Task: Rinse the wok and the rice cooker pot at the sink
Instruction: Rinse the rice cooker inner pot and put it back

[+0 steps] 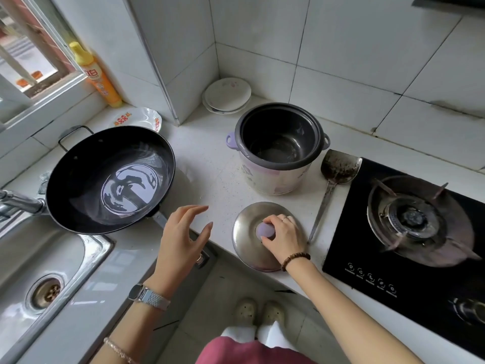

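Wok (pixel 110 177): sat upright on the counter (pixel 210 169), overhanging the sink (pixel 86 258) rim; long handle pointed toward the person, loop handle away.
Rice cooker pot (pixel 279 143): stood mouth up inside the cooker (pixel 267 179), mid-counter.
Lid (pixel 246 237): lay dome up in front of the cooker.
Right hand (pixel 284 239): grip clamped on the lid's purple knob (pixel 265 230).
Left hand (pixel 183 240): grip apart, fingers spread, empty, above the wok's long handle.

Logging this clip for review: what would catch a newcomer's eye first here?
The big black wok dominates the left, its edge over the sink. At centre the rice cooker pot stands open; the right hand grips the knob of a steel lid lying before it. The left hand hovers open near the wok's handle.
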The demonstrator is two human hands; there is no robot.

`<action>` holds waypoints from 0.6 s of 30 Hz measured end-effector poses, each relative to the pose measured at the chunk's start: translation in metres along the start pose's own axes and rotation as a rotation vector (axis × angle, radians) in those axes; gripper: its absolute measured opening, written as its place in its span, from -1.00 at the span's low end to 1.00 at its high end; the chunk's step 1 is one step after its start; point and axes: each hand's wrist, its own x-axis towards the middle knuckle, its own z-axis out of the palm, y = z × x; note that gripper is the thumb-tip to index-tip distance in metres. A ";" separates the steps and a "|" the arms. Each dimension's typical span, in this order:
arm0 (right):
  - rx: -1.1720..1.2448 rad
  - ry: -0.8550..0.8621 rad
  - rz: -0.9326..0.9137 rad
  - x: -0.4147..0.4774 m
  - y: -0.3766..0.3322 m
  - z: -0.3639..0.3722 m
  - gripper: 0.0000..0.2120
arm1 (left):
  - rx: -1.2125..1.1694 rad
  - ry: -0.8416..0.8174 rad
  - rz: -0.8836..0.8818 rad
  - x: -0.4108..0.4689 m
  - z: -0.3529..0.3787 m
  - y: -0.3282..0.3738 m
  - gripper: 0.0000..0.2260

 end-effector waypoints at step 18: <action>0.259 0.451 -0.301 -0.010 -0.080 -0.165 -0.67 | -0.029 0.254 0.163 0.085 -0.056 0.037 -0.73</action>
